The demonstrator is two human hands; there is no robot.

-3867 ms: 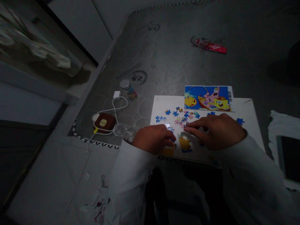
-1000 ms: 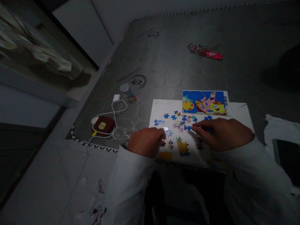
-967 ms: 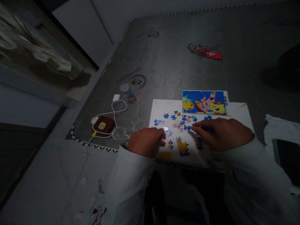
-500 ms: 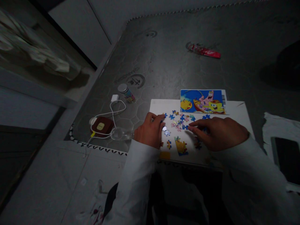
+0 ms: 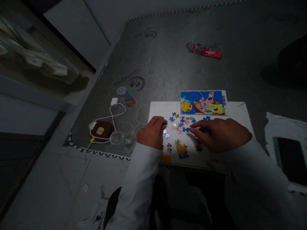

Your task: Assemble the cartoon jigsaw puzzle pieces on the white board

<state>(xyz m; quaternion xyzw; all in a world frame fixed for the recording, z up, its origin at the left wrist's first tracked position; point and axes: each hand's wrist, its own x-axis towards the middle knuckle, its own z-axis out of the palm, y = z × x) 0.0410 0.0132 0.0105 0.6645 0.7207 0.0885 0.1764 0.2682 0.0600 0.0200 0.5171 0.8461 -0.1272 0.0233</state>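
Loose puzzle pieces [image 5: 177,128] lie on the board [image 5: 163,108] between left hand [image 5: 152,132] and right hand [image 5: 218,135] — a joined section [image 5: 182,149] nearer the front edge, a picture card [image 5: 203,103] across the far edge. Left of the board are a jar [image 5: 129,99] and a cable [image 5: 110,110] looped over a case [image 5: 103,131]; right of it, a phone [image 5: 290,161] on a sheet [image 5: 273,127]; well behind, a packet [image 5: 206,51].

A blue puzzle piece [image 5: 185,129] is held at the fingertips by the right hand [image 5: 222,135]; loose pieces [image 5: 169,147] are scattered on a white board [image 5: 236,111], partly covered by the left hand [image 5: 152,132].
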